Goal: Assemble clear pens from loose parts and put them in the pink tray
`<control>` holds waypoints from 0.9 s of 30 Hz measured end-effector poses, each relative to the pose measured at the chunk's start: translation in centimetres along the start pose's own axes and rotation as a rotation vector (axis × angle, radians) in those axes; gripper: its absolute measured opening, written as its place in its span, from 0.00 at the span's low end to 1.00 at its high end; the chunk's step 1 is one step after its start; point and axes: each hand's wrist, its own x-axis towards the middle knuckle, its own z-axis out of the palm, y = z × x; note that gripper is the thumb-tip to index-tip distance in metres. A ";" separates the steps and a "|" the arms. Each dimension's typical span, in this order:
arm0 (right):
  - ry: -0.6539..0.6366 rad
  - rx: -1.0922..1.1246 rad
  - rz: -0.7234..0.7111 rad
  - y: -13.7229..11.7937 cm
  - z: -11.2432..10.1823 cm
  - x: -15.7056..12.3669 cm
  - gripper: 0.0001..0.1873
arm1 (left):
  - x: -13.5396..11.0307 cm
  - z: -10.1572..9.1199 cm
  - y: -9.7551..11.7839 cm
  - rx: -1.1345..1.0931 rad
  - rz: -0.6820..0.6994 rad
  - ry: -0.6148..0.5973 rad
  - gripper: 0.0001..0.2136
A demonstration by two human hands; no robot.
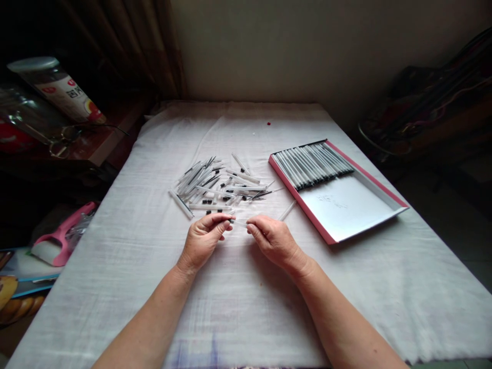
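My left hand (203, 238) is closed, its thumb and forefinger pinching a small black pen plug (231, 221). Opposite it, my right hand (275, 242) grips a clear pen barrel (241, 223), whose exposed end points at the plug; whether the two touch is too small to tell. Just beyond my hands lies a loose pile of clear pen barrels (190, 179), with thin dark refills (255, 195) and several black plugs (207, 201) scattered among them. One more barrel (287, 210) lies by the box, right of my right hand.
A shallow pink-edged box (313, 215) stands on the right, with a row of black-ended pens (313, 163) in its far half. White cloth (226, 307) covers the table. Off its left side are a jar (63, 89) and a pink tape dispenser (63, 233).
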 end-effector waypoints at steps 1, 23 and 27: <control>-0.003 0.019 0.005 0.0 0.0 0.0 0.11 | 0.0 0.0 0.1 -0.007 0.000 -0.003 0.13; 0.193 0.623 0.250 0.9 -2.2 0.2 0.13 | 0.6 -1.3 1.0 -0.230 -0.129 0.146 0.21; 0.284 0.905 0.414 -0.1 -1.4 0.8 0.16 | 0.5 -1.0 0.7 -0.242 -0.095 0.136 0.20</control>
